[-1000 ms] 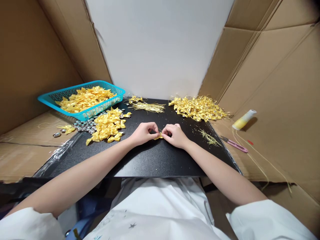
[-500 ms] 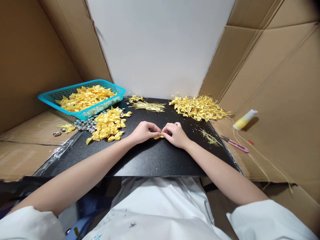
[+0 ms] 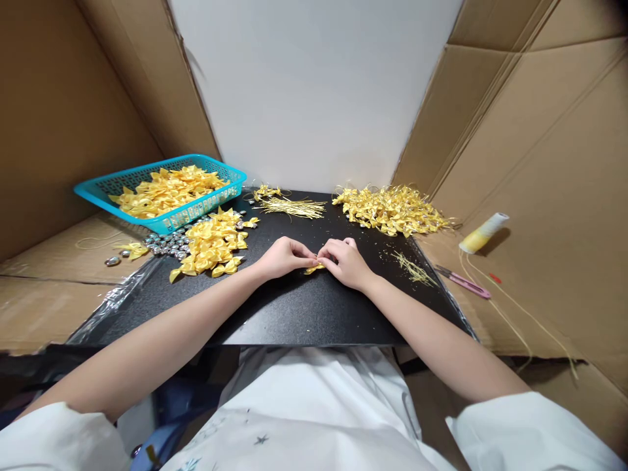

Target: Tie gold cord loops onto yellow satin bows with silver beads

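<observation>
A small yellow ribbon bow (image 3: pixel 313 269) lies between my hands near the middle of the black table (image 3: pixel 289 314), mostly covered by fingers. My left hand (image 3: pixel 289 258) pinches at it from the left. From the right, my right hand (image 3: pixel 343 261) pinches at the same bow, fingertips nearly meeting those of the left. Any cord between the fingertips is too small to make out. Beyond the hands lies a bundle of cut gold cords (image 3: pixel 294 209). A pile of yellow bows (image 3: pixel 213 242) rests left of my left hand.
A turquoise basket (image 3: pixel 196 210) of yellow bows stands back left, with silver bells (image 3: pixel 169 243) before it. Bows with cords (image 3: pixel 392 210) are heaped back right. Short cord ends (image 3: pixel 413 268), a pink cutter (image 3: pixel 466 284) and a cord spool (image 3: pixel 483 233) lie right. Cardboard walls flank the table.
Both hands stay almost in place, with slight finger movement at the bow. A little more of the bow shows below the fingertips. The view has shifted slightly.
</observation>
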{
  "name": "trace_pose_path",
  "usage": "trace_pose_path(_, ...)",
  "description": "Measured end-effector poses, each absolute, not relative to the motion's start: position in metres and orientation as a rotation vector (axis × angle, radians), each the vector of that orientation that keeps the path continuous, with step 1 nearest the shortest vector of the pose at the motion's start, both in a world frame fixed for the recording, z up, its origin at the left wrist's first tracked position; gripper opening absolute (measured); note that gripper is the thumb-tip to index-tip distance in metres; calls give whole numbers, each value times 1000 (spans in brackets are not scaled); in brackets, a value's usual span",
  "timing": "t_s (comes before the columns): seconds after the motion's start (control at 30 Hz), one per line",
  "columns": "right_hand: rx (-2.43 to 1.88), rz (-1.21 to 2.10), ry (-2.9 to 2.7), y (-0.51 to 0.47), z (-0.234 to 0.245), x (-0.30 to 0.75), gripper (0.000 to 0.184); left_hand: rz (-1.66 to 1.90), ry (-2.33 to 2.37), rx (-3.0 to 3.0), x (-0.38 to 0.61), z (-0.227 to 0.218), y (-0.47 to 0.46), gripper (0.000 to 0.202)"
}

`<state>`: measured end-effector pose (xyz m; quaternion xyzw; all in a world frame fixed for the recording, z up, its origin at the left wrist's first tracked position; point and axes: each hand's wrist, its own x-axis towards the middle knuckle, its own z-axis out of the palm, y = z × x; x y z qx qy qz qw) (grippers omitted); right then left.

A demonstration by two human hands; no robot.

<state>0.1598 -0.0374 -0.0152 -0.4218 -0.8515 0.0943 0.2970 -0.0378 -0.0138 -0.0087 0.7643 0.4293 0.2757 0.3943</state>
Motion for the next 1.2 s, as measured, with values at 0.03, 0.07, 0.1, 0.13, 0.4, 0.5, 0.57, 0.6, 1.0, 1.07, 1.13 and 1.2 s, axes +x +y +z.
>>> trace_pose_path(0.03,-1120,249,-2261,-37,-15,160,11,703,1095,1949,-38,-9,-14,29)
trace_pose_path(0.07,-1119,247,-2258,-37,-16,160,11,705,1097,1960,-37,-9,-15,29)
trace_pose_path(0.1,-1116,246,-2256,-37,-16,160,11,706,1098,1972,-37,-9,-15,28)
trace_pose_path(0.13,-1115,245,-2254,-36,-16,160,11,707,1098,1984,-37,-8,-16,28)
trace_pose_path(0.4,-1118,260,-2241,-37,-17,160,11,679,1102,1994,-35,-7,-17,28)
trace_pose_path(0.5,-1110,266,-2238,-37,-17,161,11,675,1085,1983,-35,-6,-17,28)
trace_pose_path(0.57,-1109,278,-2234,-36,-17,161,11,679,1071,1977,-34,-6,-18,27)
trace_pose_path(0.6,-1111,286,-2233,-36,-17,161,11,684,1067,1975,-33,-6,-18,27)
trace_pose_path(1.0,-1063,327,-2231,-41,-12,164,6,712,1059,1972,-34,-6,-21,22)
trace_pose_path(1.07,-1049,316,-2228,-43,-11,163,6,716,1054,1979,-34,-6,-22,21)
trace_pose_path(1.13,-1045,308,-2226,-45,-10,162,6,716,1053,1999,-34,-7,-23,21)
trace_pose_path(1.2,-1056,321,-2219,-45,-11,161,7,712,1061,2024,-35,-7,-23,22)
